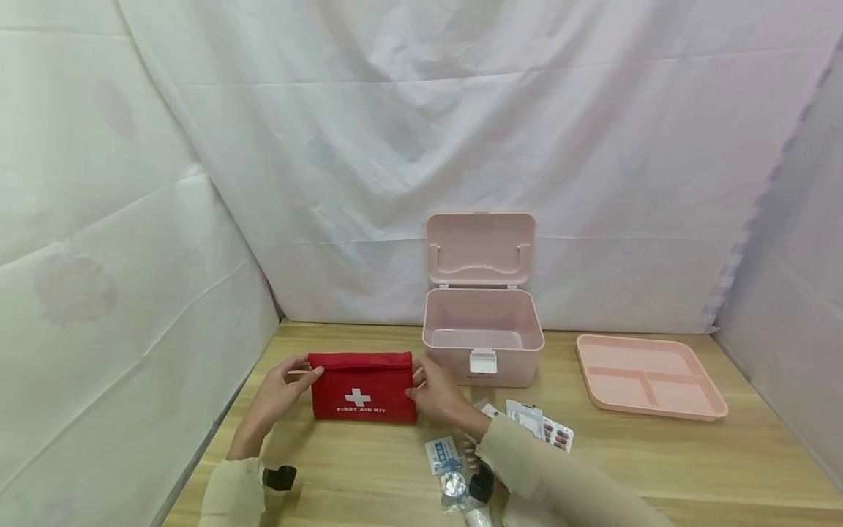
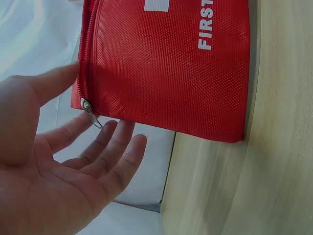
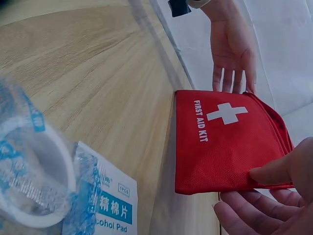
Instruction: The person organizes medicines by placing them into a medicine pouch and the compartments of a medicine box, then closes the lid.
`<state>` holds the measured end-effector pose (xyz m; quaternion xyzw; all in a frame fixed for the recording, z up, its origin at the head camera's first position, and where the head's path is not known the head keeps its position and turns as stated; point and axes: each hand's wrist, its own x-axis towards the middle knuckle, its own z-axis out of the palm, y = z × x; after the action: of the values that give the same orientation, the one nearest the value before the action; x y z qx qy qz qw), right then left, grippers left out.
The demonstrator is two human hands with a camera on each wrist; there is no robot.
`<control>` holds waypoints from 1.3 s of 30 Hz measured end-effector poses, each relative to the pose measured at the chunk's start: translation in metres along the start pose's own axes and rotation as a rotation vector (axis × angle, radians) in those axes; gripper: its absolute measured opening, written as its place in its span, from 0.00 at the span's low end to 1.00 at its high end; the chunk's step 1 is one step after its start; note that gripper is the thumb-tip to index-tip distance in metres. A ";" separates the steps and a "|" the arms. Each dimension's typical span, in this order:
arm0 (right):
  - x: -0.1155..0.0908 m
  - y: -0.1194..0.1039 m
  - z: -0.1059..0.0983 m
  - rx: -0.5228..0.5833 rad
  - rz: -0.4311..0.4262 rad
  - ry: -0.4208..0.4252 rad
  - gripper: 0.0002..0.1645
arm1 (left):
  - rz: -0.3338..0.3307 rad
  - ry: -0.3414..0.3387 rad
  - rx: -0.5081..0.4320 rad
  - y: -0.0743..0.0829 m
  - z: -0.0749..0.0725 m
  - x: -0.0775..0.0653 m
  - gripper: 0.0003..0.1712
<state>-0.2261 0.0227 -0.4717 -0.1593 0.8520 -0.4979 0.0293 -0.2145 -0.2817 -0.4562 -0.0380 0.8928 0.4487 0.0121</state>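
The right sleeve (image 1: 546,468) partly hides small packets (image 1: 525,418); whether the red pouch (image 1: 363,388) touches the tabletop (image 1: 356,468) is unclear. It is held between the left hand (image 1: 279,388) and right hand (image 1: 437,391), each pinching one end.

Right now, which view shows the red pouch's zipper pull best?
The left wrist view: the zipper pull shows large and uncovered on the zipper, by the left hand. In the head view it's too small to make out; the right wrist view shows the zipper, but I can't discern the pull.
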 end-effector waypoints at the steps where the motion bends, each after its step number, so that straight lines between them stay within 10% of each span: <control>1: -0.001 0.001 -0.001 -0.006 -0.005 0.001 0.16 | 0.008 -0.006 0.003 0.001 0.000 0.000 0.42; 26: -0.015 0.016 -0.019 -0.128 -0.104 0.061 0.16 | 0.468 0.027 0.134 0.035 0.020 0.003 0.23; 39: -0.031 -0.015 -0.021 -0.394 -0.288 0.242 0.37 | 0.616 0.019 0.176 0.038 0.023 0.001 0.16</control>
<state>-0.1977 0.0429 -0.4512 -0.2209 0.8983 -0.3369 -0.1755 -0.2185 -0.2404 -0.4393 0.2309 0.8978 0.3520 -0.1293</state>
